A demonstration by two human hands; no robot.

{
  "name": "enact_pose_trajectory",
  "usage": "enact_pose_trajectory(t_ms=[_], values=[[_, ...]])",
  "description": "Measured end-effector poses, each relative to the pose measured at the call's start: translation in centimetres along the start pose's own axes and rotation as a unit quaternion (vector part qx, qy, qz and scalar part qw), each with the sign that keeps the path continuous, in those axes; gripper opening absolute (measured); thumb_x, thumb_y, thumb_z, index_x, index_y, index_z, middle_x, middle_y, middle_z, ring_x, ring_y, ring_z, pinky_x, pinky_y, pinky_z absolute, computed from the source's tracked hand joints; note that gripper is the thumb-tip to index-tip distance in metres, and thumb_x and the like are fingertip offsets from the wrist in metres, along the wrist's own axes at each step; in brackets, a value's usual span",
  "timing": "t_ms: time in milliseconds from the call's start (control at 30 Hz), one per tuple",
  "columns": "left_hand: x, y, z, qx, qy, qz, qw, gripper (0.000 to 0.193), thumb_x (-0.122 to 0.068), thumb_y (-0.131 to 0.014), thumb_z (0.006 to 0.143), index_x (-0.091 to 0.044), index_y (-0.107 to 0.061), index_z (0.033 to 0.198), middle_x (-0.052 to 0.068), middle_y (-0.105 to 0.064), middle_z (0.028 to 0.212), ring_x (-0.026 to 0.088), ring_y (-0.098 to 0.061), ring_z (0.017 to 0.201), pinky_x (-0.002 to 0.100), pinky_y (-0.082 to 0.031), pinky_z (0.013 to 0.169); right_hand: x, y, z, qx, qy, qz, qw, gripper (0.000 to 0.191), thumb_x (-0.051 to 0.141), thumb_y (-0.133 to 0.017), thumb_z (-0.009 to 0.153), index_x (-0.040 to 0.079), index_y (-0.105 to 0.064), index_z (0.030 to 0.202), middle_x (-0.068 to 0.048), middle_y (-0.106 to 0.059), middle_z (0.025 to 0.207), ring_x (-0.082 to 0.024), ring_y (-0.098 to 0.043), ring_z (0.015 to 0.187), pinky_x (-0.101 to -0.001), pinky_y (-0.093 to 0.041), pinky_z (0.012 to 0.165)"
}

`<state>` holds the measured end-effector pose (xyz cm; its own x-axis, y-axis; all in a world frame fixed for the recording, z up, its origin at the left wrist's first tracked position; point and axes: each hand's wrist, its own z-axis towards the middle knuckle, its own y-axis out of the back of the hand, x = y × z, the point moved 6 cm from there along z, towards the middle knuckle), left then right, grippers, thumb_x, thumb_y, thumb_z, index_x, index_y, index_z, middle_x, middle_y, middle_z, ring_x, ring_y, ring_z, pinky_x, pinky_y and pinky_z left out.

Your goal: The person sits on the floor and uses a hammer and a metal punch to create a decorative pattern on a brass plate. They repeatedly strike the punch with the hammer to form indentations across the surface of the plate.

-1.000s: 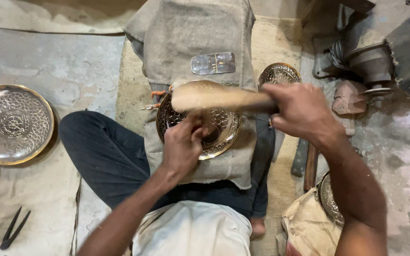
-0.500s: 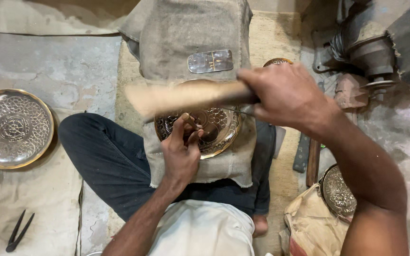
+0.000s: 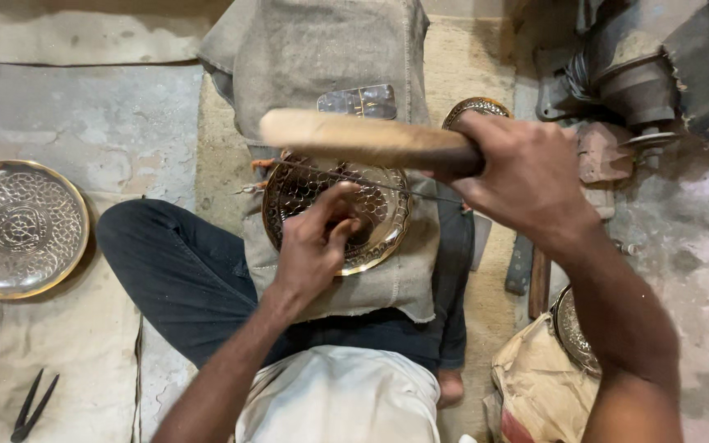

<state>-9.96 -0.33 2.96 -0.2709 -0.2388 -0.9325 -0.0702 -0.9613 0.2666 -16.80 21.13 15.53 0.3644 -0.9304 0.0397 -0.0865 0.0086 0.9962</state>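
Observation:
An engraved brass plate [image 3: 387, 226] lies on a burlap-covered block [image 3: 313, 49] in front of my crossed legs. My left hand [image 3: 309, 254] rests on the plate's middle, fingers pinched on a small tool that is mostly hidden by them. My right hand [image 3: 523, 176] grips a thick wooden stick [image 3: 363, 139], held level just above the plate's far rim. A thin metal rod [image 3: 420, 194] lies across the plate under the stick.
A second engraved plate [image 3: 18, 226] lies on the floor at left, with black pliers [image 3: 33, 406] near the bottom left. A shiny metal piece [image 3: 359, 100] sits on the burlap. Another plate [image 3: 572, 328] rests on a paper bag at right. A machine [image 3: 633, 66] stands at the top right.
My right hand has swung the stick: it lay low over the plate, blurred leftward mid-stroke, and now is a little higher. My left hand has stayed on the plate.

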Motion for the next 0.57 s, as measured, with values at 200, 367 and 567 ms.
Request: enact_pose_trajectory(t_ms=[200, 367, 567], values=[[-1.1, 0.0, 1.1, 0.055, -0.013, 0.056, 0.997, 0.053, 0.004, -0.072, 0.089, -0.003, -0.055, 0.138, 0.02, -0.074, 0.109, 0.03, -0.077, 0.093, 0.04, -0.063, 0.079, -0.9, -0.5, -2.0, -0.154, 0.1, 0.088, 0.979, 0.042, 0.028, -0.076, 0.087, 0.006, -0.067, 0.122, -0.01, -0.074, 0.099, -0.022, -0.072, 0.079, -0.0391, -0.061, 0.079], [-1.7, -0.1, 1.0, 0.05, -0.016, 0.039, 0.998, 0.052, 0.01, -0.064, 0.09, -0.004, -0.056, 0.139, 0.021, -0.074, 0.112, 0.026, -0.078, 0.092, 0.034, -0.066, 0.082, -2.0, -4.1, -3.4, 0.019, -0.022, 0.122, 0.992, 0.044, 0.02, -0.08, 0.084, 0.011, -0.063, 0.124, -0.009, -0.075, 0.093, -0.025, -0.073, 0.071, -0.0408, -0.062, 0.072], [-1.3, -0.4, 1.5, 0.09, 0.031, 0.044, 0.995, 0.052, 0.009, -0.062, 0.091, -0.007, -0.055, 0.14, 0.018, -0.077, 0.11, 0.025, -0.081, 0.096, 0.032, -0.066, 0.078, -2.3, -4.5, -5.3, -0.007, 0.0, 0.061, 0.998, 0.054, 0.017, -0.08, 0.077, 0.014, -0.062, 0.129, -0.011, -0.076, 0.106, -0.026, -0.075, 0.084, -0.0421, -0.061, 0.085]])
